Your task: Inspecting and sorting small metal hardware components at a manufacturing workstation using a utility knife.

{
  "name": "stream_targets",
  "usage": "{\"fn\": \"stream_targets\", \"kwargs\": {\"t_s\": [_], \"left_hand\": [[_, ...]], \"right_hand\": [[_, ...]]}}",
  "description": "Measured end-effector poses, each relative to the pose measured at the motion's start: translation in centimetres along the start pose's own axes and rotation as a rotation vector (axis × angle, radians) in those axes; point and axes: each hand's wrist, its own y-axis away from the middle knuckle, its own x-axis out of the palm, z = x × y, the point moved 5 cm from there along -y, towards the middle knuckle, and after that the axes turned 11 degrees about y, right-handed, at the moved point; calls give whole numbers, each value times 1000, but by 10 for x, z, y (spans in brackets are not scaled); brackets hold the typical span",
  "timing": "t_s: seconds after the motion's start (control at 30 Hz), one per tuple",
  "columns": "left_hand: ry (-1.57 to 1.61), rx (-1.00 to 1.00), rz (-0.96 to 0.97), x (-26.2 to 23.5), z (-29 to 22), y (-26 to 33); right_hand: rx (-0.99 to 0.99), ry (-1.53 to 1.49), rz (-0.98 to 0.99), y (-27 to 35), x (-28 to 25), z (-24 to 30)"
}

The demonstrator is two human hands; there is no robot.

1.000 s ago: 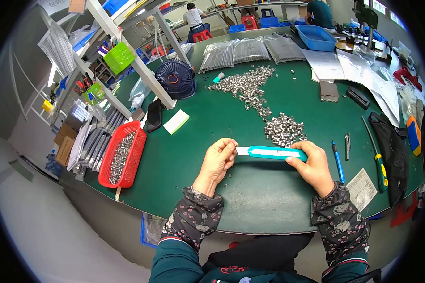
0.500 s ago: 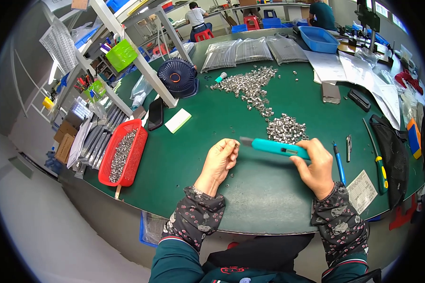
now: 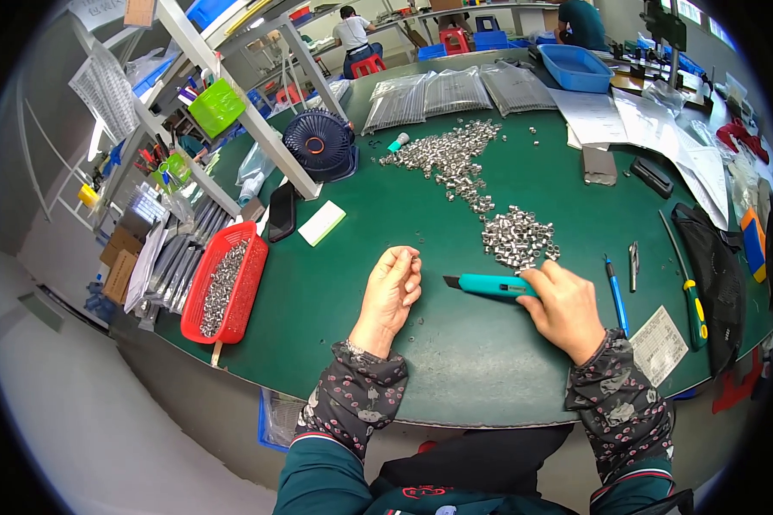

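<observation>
Head: teal utility knife (image 3: 491,286) blade leftward

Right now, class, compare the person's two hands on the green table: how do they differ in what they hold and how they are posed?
The right hand grips a teal utility knife lying low along the table, blade pointing left; the left hand holds no tool. The left hand's fingertips are pinched together, perhaps on something tiny, too small to tell; the right hand's fingers wrap the handle. Both wear matching patterned sleeves and sit near the pile of small metal rings.
</observation>
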Motion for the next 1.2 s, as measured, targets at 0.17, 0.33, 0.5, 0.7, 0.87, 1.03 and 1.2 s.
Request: {"fn": "stream_targets", "kwargs": {"t_s": [0.17,0.33,0.5,0.7,0.87,1.03,1.2], "left_hand": [[23,23,-7,4,0,0],[-21,17,47,2,2,-1],[-33,17,60,3,2,-1],[-52,35,27,7,0,2],[-60,65,46,6,3,0],[-76,83,66,5,4,1],[-112,112,74,8,4,1]], "right_hand": [[239,-256,-41,2,2,-13],[337,-386,71,5,17,-21],[359,-445,145,5,20,-23],[324,-509,163,4,19,-19],[343,-542,191,4,21,-20],[321,-573,213,6,25,-18],[347,-494,236,5,22,-17]]}}
